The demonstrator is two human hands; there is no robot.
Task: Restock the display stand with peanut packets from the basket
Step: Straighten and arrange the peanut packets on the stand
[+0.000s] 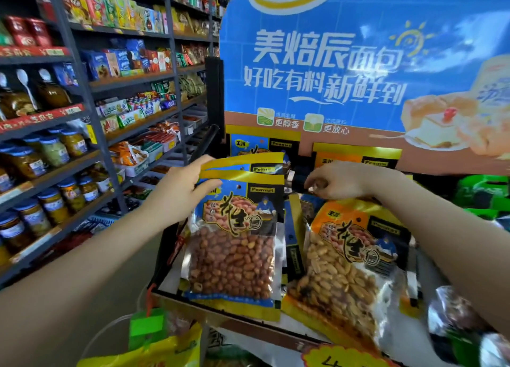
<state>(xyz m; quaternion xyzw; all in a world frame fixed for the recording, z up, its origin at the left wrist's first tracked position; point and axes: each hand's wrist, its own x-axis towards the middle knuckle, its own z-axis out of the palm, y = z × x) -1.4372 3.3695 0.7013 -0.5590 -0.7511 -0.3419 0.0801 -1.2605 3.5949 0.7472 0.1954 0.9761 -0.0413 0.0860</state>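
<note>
Head view: left hand (183, 186) pinches blue peanut packets' (234, 237) top edge — right hand (342, 180) curls above orange packet (356, 256), grip unclear.

bright, even overhead light, soft shadows; glare on clear packet film (397, 292); wide-angle bowing of shelves (82, 96) at left edge; motion blur lower right, slight softness throughout.

2 bare forearms, left hand (185, 186), right hand (340, 181), no sleeves, rings or watch

Shelves (132, 79) at left carry boxed snacks and glass jars (52, 204); a blue bread poster (331, 71) stands behind.
</note>
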